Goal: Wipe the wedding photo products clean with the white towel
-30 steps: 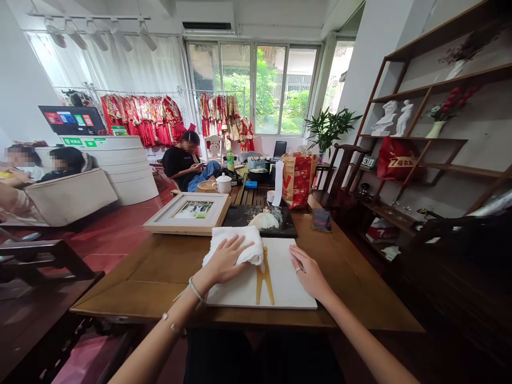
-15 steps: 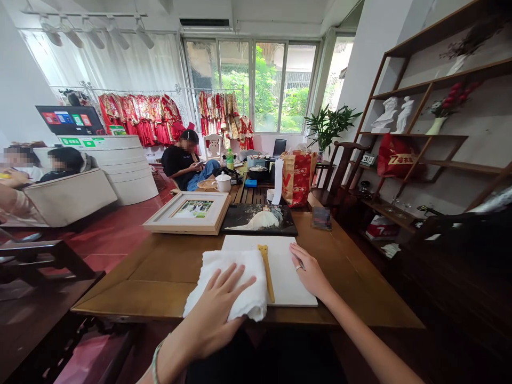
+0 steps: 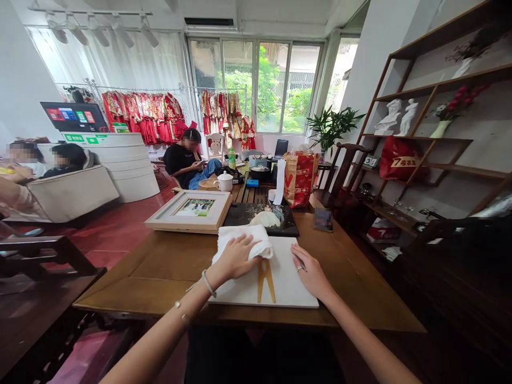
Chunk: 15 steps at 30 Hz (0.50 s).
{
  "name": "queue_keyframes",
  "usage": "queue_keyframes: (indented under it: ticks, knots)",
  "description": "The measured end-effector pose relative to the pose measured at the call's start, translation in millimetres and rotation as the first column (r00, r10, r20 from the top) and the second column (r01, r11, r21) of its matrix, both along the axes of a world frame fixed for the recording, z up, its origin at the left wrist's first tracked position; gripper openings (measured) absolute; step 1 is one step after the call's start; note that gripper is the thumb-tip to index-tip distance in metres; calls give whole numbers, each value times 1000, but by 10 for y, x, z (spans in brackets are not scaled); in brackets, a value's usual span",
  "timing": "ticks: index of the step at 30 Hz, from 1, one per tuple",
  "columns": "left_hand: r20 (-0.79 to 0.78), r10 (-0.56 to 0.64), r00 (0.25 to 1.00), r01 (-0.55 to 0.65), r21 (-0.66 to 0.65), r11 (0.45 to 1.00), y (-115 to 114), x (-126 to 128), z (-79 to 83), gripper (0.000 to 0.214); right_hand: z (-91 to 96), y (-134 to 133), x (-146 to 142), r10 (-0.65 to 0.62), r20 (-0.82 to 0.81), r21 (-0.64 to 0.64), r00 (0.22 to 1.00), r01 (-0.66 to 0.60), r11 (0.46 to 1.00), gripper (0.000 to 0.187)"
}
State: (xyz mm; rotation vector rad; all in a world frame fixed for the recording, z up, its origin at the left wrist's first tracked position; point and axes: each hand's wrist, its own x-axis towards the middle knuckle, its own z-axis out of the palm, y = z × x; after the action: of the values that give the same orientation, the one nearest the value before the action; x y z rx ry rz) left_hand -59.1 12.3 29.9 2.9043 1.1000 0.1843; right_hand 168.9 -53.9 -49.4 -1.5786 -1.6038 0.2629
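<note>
My left hand [image 3: 239, 255] lies with its fingers stretched out on a white cloth [image 3: 245, 234], pressing it against a flat white board [image 3: 244, 290]. The cloth is bunched over the board's far left part and reaches its far edge. A golden-yellow shape with two long legs [image 3: 266, 285] shows on the board below the cloth; its upper end is partly covered, and I cannot tell whether it is printed or a loose piece. My right hand [image 3: 310, 269] rests on the board's right edge, fingers extended and nothing held.
Behind the board lie a dark picture panel [image 3: 264, 217] and a pale framed photo [image 3: 192, 209]. A small dark block [image 3: 322, 219] stands at the right of the wooden table [image 3: 168, 272]. Farther back are a white lidded cup [image 3: 225, 182], a red paper bag [image 3: 299, 178] and a seated person [image 3: 188, 160].
My left hand has pushed the white cloth away from me, from the board's near left to its far edge. More of the yellow shape's legs now shows. My right hand stays in place.
</note>
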Motion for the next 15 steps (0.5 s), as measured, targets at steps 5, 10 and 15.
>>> queue_keyframes:
  ticks: [5,10,15]
  knots:
    - [-4,16,1000,-16,35,999,-20,267,-110,53,-65,40,-77,11,1,30,1000,-11,999,37]
    - [-9,-33,999,34,74,997,-332,411,-232,66,-102,41,-76,59,-44,68,997,-56,996,40]
    - [7,-107,994,107,57,993,-740,270,-272,75,-26,44,-81,60,-55,42,997,-58,997,39]
